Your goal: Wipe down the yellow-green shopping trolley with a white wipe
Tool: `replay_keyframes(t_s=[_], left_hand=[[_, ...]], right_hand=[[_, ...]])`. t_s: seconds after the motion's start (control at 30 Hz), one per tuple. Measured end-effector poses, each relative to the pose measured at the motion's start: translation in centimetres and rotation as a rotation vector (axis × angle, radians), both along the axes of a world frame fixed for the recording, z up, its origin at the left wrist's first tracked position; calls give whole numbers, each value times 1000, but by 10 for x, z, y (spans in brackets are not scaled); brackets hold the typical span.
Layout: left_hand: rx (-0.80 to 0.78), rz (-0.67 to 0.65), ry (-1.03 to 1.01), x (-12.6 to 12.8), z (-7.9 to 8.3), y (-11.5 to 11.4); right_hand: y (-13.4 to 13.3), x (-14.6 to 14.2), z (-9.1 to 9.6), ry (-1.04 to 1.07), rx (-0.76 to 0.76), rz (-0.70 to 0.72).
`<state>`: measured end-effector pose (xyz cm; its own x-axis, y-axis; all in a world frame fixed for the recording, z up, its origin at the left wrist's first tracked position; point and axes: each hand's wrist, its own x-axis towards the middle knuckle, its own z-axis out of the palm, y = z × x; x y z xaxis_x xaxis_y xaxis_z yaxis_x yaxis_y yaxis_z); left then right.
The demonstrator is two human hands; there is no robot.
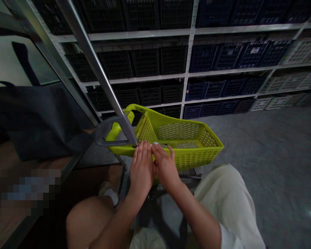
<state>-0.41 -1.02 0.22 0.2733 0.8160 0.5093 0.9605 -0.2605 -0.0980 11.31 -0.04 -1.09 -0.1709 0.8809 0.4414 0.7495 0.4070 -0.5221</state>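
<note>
Over the rim of the lime-green shopping basket (207,157), your left hand (141,169) rests with fingers pressed together — your right hand (166,166) sits just beside it. A small white scrap (156,143) lies between them; you can't tell whether any fingers pinch it.

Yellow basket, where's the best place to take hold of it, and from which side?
Probably the near rim of the basket, coming from above, close to where your left hand and right hand are. The rim looks like a solid band running along the top of the perforated walls, so it should take a hooked grip better than the mesh.
</note>
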Motion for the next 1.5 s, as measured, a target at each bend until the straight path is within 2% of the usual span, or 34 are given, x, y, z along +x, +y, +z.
replay_keyframes(t_s=[0.07, 0.17, 0.3, 0.37, 0.47, 0.6, 0.7, 0.77, 0.83, 0.93, 1.0, 1.07, 1.1, 1.23, 1.3, 1.37, 1.5], left_hand=[[0, -2, -7, 0, 0, 0], [-13, -5, -13, 0, 3, -2], [-26, -8, -10, 1, 6, -5], [-22, -16, -12, 2, 7, -6], [-11, -30, -10, 4, 5, -5], [12, -40, -7, 4, 0, -2], [37, -50, -12, 3, -1, -1], [30, -45, -13, 3, 0, -1], [8, -33, -3, 5, 3, -3], [-15, -18, 16, 7, 7, -6], [-23, -15, 20, 8, 7, -7], [-29, -16, 22, 8, 7, -7], [-30, -15, 24, 8, 6, -6], [-23, -28, 37, 6, 4, -4], [-4, -29, 47, 5, 3, -4], [12, -26, 56, 4, 2, -4], [19, -41, 36, 5, 3, -4]], right_hand=[[0, -9, 2, 15, 16, 62], [2, 20, -15, -8, 5, 30], [0, 82, -53, -47, 0, -223], [-3, 95, -62, -59, 17, -324], [-4, 76, -54, -66, 24, -341], [-4, 13, -20, -61, 28, -111], [-4, -8, -9, -46, 74, -12], [-3, 4, -16, -41, 75, -15], [-3, 34, -31, -42, 53, -68], [-2, 80, -55, -42, 34, -237], [-2, 93, -61, -31, 39, -354], [-2, 84, -57, -15, 39, -398], [-2, 73, -51, -6, 35, -375], [-2, 15, -19, 23, 49, -99], [-1, -3, -8, 44, 69, -37], [2, -10, -4, 50, 60, -56], [7, -7, -8, 10, 28, -71]])
